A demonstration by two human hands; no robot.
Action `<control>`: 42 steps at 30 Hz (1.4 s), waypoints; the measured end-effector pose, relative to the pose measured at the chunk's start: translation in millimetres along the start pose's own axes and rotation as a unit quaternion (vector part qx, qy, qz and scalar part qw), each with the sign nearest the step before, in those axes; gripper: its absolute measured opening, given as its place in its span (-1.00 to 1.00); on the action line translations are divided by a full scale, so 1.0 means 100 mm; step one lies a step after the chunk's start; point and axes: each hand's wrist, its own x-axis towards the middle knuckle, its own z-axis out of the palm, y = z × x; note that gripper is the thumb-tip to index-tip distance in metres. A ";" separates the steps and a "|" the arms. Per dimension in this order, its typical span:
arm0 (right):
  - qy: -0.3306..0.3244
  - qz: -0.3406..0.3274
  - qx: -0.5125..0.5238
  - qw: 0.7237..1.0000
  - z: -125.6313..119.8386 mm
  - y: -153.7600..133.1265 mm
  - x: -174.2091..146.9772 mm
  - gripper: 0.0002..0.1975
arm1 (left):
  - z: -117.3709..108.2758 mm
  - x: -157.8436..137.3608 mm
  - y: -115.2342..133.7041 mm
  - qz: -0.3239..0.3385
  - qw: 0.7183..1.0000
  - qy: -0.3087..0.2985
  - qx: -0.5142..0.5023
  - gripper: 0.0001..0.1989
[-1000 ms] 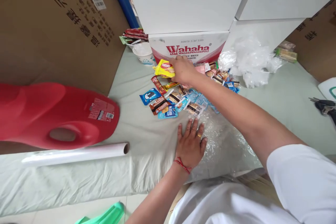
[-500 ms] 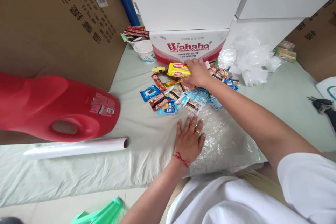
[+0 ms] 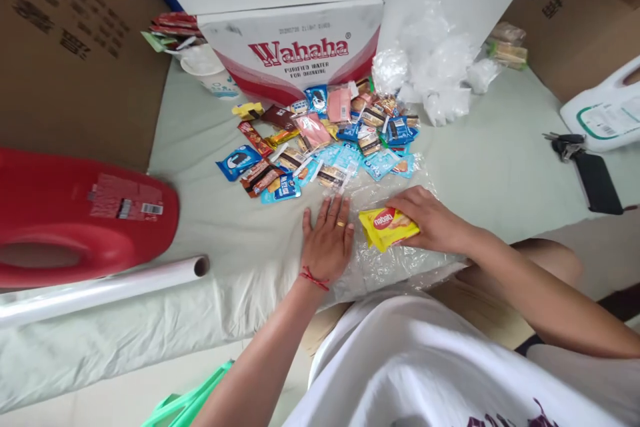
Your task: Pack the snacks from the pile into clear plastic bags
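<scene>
My right hand (image 3: 427, 220) is closed around one end of a yellow packet of nabati wafers (image 3: 386, 225), held over a clear plastic bag (image 3: 370, 273) near the front of the bed-like surface. Flat on the cloth, fingers spread, lies my left hand (image 3: 327, 240), its fingertips close to the bag's edge. Beyond both hands is a loose pile of small wrapped snacks. Among them are a blue packet (image 3: 239, 162), a pink packet (image 3: 314, 131), a red bar (image 3: 254, 139) and a brown-wrapped biscuit (image 3: 259, 177).
A Wahaha carton (image 3: 300, 53) stands behind the snacks, with crumpled clear plastic bags (image 3: 435, 53) to its right. On the left are a red jug (image 3: 140, 213), a white roll (image 3: 115, 287) and a paper cup (image 3: 217, 80). Keys (image 3: 567, 147) and a white bottle (image 3: 607, 110) are at right.
My right hand has drawn the yellow wafer packet out of the pile toward me, over the plastic bag. My left hand stays flat on the cloth. The view has shifted.
</scene>
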 end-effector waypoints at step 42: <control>0.002 -0.020 -0.044 0.999 0.20 0.03 0.17 -0.18 | 0.00 0.03 0.06 -0.025 0.998 -0.011 0.054 -0.45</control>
